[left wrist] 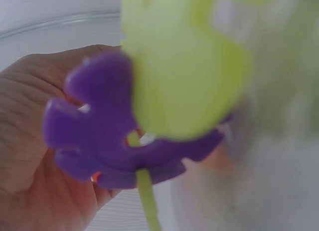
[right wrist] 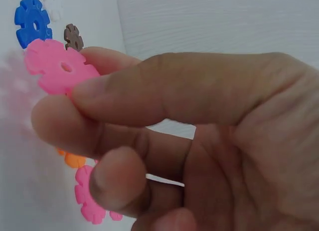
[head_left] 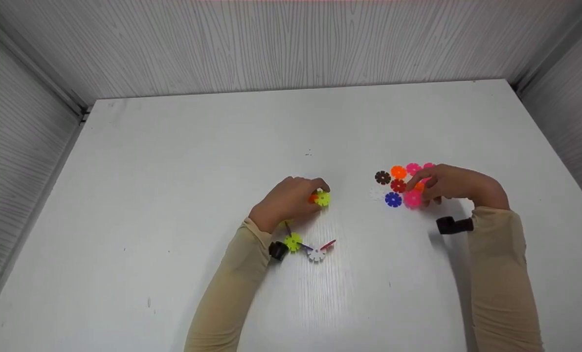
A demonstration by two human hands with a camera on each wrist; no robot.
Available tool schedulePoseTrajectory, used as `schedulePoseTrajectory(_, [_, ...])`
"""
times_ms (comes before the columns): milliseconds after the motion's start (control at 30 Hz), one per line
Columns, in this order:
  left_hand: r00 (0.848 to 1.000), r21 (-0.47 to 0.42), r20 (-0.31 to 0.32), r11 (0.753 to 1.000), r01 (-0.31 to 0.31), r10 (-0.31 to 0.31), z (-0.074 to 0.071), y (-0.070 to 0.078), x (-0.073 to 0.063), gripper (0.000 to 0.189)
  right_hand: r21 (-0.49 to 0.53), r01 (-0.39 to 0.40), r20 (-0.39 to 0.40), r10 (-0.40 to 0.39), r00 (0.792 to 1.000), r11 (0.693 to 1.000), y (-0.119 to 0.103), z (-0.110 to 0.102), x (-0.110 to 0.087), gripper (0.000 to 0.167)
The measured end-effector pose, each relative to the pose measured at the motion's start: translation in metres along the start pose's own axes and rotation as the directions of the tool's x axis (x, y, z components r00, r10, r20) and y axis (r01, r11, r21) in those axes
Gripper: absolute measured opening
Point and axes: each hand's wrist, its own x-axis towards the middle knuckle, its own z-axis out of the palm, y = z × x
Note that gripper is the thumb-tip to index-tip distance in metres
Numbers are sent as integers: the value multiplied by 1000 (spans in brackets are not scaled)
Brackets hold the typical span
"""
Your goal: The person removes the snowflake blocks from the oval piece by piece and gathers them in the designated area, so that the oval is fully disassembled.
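Observation:
My left hand (head_left: 291, 198) grips one end of a chain of slotted, flower-shaped plastic discs. A yellow-green disc (head_left: 323, 198) and an orange disc (head_left: 313, 198) show at its fingertips. From under the wrist the chain runs on through another yellow-green disc, a white disc (head_left: 316, 253) and a red disc (head_left: 328, 244). In the left wrist view a purple disc (left wrist: 104, 126) hangs before the palm, partly covered by a blurred yellow-green disc (left wrist: 184, 76). With thumb and finger, my right hand (head_left: 450, 186) pinches a pink disc (right wrist: 52, 61) over the loose discs.
Loose discs lie flat around the right fingertips: a brown disc (head_left: 382, 177), an orange disc (head_left: 398, 172), a red disc (head_left: 398, 186), a blue disc (head_left: 393, 199), a pale white disc (head_left: 376, 194) and several pink ones. Grey wood-grain panels (head_left: 291, 49) border the white table (head_left: 173, 146).

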Motion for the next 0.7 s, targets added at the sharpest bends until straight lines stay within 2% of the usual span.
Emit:
schedulePoseTrajectory(267, [1000, 7, 6, 1000, 8, -8, 0, -1, 1, 33, -2, -50, 15, 50, 999, 999, 8, 1, 3, 32])
schedulePoseTrajectory(500, [1000, 8, -6, 1000, -11, 11, -1, -1, 1, 33, -2, -51, 12, 51, 999, 999, 8, 1, 6, 33])
schedulePoseTrajectory(700, [1000, -2, 10, 1000, 16, -16, -1, 1, -1, 34, 0, -52, 16, 52, 999, 999, 7, 2, 8, 38])
